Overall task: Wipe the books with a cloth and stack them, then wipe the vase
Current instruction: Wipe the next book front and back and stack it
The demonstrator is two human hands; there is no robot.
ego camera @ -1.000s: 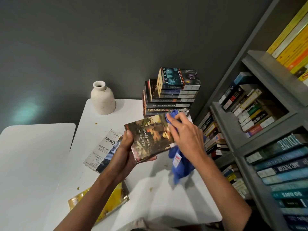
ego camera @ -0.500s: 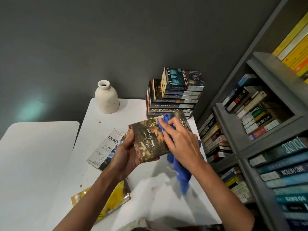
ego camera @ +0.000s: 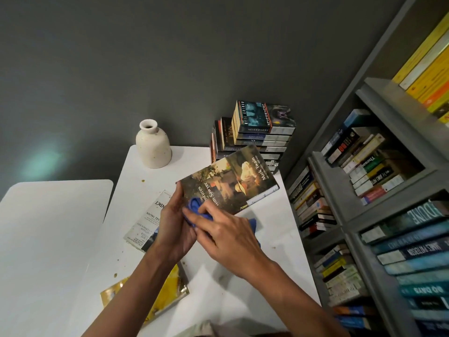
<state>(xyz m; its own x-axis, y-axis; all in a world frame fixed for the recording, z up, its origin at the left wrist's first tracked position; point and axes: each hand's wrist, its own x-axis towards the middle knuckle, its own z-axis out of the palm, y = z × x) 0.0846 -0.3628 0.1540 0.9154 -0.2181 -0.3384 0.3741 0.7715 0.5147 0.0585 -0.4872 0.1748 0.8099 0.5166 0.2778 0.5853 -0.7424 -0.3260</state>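
Hands: we see two, both over the white table (ego camera: 267, 263), touching each other at the near end of one book.
Left hand (ego camera: 173, 229): we see it grip the Tom Sawyer paperback (ego camera: 233, 181) by its near-left end, thumb along the edge, fingers underneath.
Right hand (ego camera: 228, 235): it holds the one blue cloth (ego camera: 194, 206) bunched under its fingers and presses it onto the cover beside the left thumb; a fold of cloth shows under the palm.
Held book: one, cover up, tilted, raised off the table in front of the stack.
Stack (ego camera: 262, 132): one pile at the back of the table against the dark wall; we count at least four spines, and the lower ones are hidden behind the held book.
Vase (ego camera: 153, 148): one, pale and speckled, upright at the table's back-left corner, well apart from the hands.
Loose books: two lying flat, the Contact paperback (ego camera: 145, 222) just left of the left hand and a yellow book (ego camera: 167, 293) under the left forearm.
Tables: two; the second table (ego camera: 48, 239) stands just to the left.
Bookcase (ego camera: 340, 190): one, grey, full, on the right.
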